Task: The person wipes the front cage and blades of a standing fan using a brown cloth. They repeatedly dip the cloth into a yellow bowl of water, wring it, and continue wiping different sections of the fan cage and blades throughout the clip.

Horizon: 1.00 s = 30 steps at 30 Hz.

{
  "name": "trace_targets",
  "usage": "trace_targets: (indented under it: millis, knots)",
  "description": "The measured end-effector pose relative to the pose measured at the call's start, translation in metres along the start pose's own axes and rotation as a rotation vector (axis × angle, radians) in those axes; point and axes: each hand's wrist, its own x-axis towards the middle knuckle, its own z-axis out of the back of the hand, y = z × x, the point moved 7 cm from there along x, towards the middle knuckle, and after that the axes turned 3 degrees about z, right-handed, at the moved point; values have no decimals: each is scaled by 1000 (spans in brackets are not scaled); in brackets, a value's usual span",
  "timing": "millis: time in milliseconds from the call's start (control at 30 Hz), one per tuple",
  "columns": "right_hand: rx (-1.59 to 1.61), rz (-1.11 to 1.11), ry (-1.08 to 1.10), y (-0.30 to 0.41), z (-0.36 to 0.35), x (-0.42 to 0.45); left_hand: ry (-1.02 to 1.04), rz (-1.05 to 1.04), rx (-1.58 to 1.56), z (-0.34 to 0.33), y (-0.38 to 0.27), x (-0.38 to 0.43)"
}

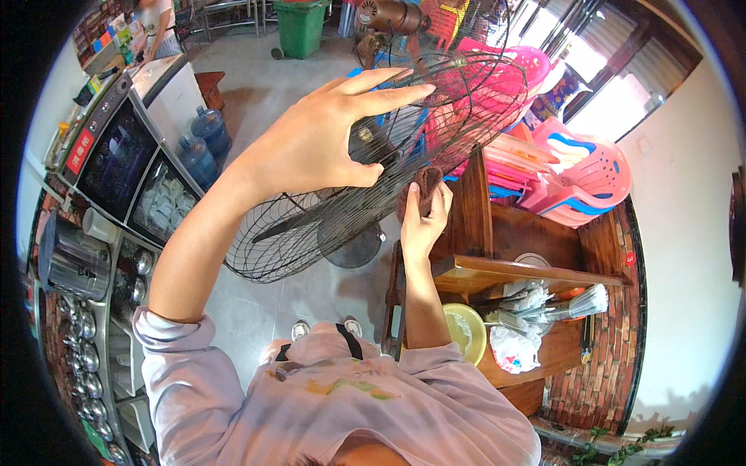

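Observation:
A fan with a dark wire cage (291,244) stands tilted across the space before me, its round base (352,244) on the floor. One blade (285,224) shows through the wires. My left hand (309,137) is spread over the far side of the cage near the motor housing (370,140), thumb and fingers apart. Whether its fingertips press on the wires cannot be made out. In my right hand (425,224) is a brown cloth (428,180), held at the near side of the cage.
At right, a wooden shelf unit (524,276) bears pink plastic chairs (588,180), a yellow basin (466,332) and wrapped utensils (524,300). Another fan (396,17) stands beyond. At left are a glass-fronted cabinet (119,145), water jugs (210,131) and a person (157,26). A green bin (300,29) is farther off.

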Motion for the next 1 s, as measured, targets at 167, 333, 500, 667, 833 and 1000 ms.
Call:
trace_targets:
  millis: [167, 333, 500, 667, 833, 1000]
  knots:
    - [-140, 53, 15, 13, 10, 9, 1, 2, 4, -2, -1, 0]
    - [-116, -75, 102, 23, -3, 4, -3, 12, 18, 0, 0, -1]
    - [-136, 74, 244, 33, -22, -44, 16, 33, 44, -2, -1, 0]
    - [245, -253, 323, 3, -18, -68, 21, 32, 48, 2, 4, -2]
    - [453, -568, 50, -11, 18, -44, 10, 5, 28, -1, -2, 0]
    - [261, -219, 75, -11, 18, -4, -3, -4, 15, -2, -2, 3]
